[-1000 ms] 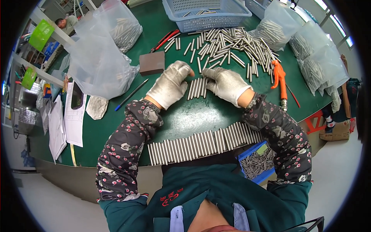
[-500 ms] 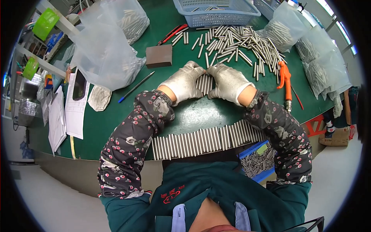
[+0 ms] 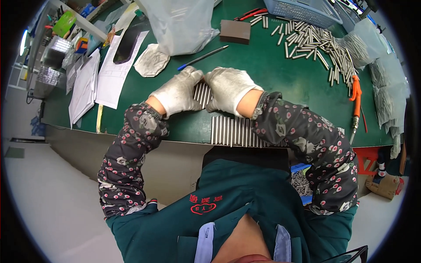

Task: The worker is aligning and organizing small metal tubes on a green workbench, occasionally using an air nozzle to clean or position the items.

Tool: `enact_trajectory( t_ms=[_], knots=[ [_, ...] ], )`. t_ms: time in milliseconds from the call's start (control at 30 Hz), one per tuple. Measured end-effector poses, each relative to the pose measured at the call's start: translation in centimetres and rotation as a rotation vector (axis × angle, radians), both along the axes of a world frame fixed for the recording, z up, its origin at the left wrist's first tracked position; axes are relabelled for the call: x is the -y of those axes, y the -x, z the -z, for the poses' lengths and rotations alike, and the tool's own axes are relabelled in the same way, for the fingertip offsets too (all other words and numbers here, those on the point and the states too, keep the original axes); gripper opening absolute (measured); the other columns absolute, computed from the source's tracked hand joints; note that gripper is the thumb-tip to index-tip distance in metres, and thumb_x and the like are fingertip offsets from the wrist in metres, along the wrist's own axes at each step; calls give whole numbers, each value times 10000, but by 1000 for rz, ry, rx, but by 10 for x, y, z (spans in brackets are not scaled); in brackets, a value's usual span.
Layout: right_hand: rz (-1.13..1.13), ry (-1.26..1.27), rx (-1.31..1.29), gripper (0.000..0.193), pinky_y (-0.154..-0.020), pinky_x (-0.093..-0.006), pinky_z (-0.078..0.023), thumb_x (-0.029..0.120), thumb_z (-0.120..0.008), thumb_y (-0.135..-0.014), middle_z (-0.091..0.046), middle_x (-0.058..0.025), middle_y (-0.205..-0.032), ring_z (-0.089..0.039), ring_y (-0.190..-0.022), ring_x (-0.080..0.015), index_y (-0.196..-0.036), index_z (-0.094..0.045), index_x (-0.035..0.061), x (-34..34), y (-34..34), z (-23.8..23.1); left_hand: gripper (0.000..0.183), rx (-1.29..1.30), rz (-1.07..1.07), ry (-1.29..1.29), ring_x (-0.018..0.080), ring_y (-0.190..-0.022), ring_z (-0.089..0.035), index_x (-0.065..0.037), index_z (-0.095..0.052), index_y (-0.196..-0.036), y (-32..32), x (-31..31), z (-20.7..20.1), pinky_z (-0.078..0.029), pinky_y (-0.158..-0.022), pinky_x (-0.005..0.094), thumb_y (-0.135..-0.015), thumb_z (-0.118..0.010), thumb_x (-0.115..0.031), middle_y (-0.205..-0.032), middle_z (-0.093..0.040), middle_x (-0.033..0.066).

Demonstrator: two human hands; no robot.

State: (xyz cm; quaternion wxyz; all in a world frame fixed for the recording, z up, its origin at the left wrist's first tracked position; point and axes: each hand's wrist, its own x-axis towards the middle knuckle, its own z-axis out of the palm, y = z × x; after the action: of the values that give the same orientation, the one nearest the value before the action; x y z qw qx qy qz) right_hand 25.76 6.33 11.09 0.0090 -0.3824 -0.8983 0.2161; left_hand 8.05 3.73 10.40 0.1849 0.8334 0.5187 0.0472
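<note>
My left hand (image 3: 177, 93) and my right hand (image 3: 231, 90), both in whitish gloves, are closed around a small side-by-side group of steel pins (image 3: 202, 94). The left hand presses the group from its left side, the right hand from its right. The fingers partly cover the pins' ends. Just nearer to me, a long row of upright-looking, parallel steel pins (image 3: 232, 131) lies along the table's front edge. My right forearm covers part of that row. The held group is beyond the row's left end.
Loose steel pins (image 3: 313, 44) lie heaped at the far right, beside a blue basket (image 3: 302, 13) and an orange air gun (image 3: 356, 94). A brown block (image 3: 235, 32), a pen (image 3: 204, 57), a crumpled glove (image 3: 151, 60), a phone (image 3: 127, 44) and a plastic bag (image 3: 180, 26) lie leftward.
Both hands have moved left and toward me with the pin group, from near the loose heap to the row's left end. The view has shifted too.
</note>
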Motion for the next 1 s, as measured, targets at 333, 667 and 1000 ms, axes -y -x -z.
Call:
enact_trajectory(
  t_ms=[333, 667, 1000],
  knots=[
    [-250, 47, -52, 257, -774, -409, -498, 251, -648, -758, -644, -144, -904, -619, -899, -318, -930, -652, 61, 29, 5, -2, 704, 65, -79, -57, 320, -1017, -554, -28, -573, -1128, 11, 79, -4, -468, -866, 384, -513, -830, -252, -1109, -561, 125],
    [150, -190, -275, 222, -741, -402, -481, 155, -649, -745, -622, -112, -839, -590, -840, -308, -940, -639, 51, 49, -101, -1, 1078, 143, 207, -207, 372, -1346, -315, -42, -277, -1436, -14, 83, 17, -256, -1106, 496, -593, -779, -488, -1448, -345, 180],
    [96, -332, -127, 846, -947, -454, -374, 690, -587, -676, -568, -200, -1148, -523, -1110, -379, -1166, -574, 0, 85, -129, 12, 957, 111, 249, -261, 350, -1297, -401, -33, -334, -1393, -26, 82, 18, -252, -1102, 503, -651, -740, -479, -1374, -449, 163]
  ],
)
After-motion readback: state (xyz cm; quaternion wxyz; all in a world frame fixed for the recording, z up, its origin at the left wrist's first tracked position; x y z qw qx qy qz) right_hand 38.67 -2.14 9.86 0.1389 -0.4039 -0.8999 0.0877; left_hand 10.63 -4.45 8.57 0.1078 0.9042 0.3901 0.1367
